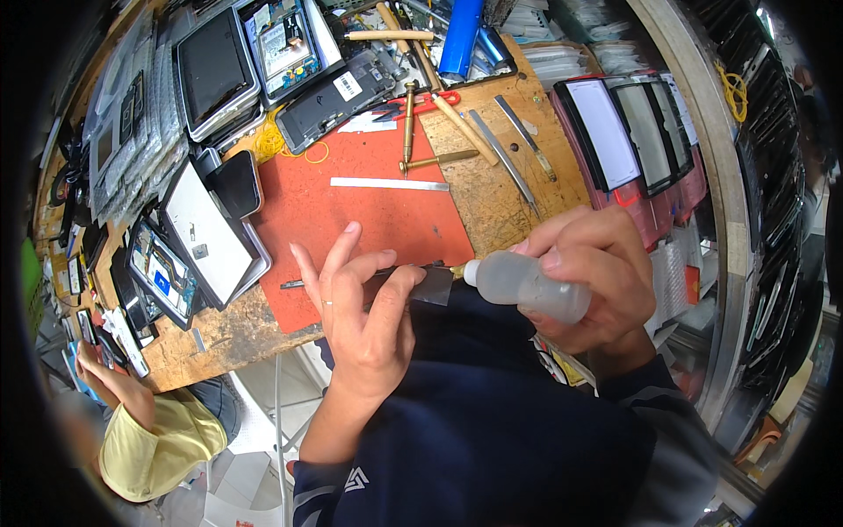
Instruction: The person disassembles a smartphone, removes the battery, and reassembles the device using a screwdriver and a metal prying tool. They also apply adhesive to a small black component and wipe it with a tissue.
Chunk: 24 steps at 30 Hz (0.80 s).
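Near the front edge of the red mat, my left hand pinches a thin dark flat panel by its edge, with some fingers raised. Much of the panel hides behind those fingers; its kind is unclear. My right hand wraps round a translucent plastic squeeze bottle, tipped on its side. The bottle's white neck and narrow nozzle point left at the panel's far edge; whether they touch I cannot tell. A steel strip lies across the mat beyond my hands.
Brass rods, wooden sticks, red-handled scissors and a curved metal blade lie beyond. Opened tablets and a bubble-wrapped stack crowd the left. Framed panels stand right. Another person sits lower left.
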### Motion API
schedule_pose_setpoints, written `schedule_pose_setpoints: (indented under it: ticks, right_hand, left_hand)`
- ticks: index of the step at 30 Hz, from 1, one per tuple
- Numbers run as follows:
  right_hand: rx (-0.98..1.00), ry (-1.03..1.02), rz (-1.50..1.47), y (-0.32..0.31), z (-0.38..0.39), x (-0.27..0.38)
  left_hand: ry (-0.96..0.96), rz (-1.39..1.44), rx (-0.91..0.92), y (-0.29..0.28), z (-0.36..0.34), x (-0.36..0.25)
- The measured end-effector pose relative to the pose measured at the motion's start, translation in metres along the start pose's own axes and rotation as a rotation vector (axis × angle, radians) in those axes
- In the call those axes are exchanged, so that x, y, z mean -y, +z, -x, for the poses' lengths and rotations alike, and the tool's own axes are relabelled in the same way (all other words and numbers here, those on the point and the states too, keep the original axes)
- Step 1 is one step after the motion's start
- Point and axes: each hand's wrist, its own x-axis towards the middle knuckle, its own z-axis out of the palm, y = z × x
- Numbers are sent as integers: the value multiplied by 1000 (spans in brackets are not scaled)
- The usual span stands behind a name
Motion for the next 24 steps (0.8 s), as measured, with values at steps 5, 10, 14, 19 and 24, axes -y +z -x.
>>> schedule_pose_setpoints:
  ticks: [5, 10, 14, 19, 24]
  right_hand:
    - [8, -4, 7, -2, 0, -2]
    - [5, -14, -18, -1, 1, -4]
    - [-81, -32, -12, -2, 8, -13]
    - [-267, 308, -288, 0, 21, -41]
    - [-481, 661, -1085, 8, 18, -83]
  left_hand:
    - [-5, 2, -2, 1, -1, 0]
    - [-5, 9, -7, 0, -1, -1]
    - [-7, 12, -14, 1, -1, -1]
    - [2, 39, -6, 2, -7, -1]
    - [25, 60, 34, -5, -22, 5]
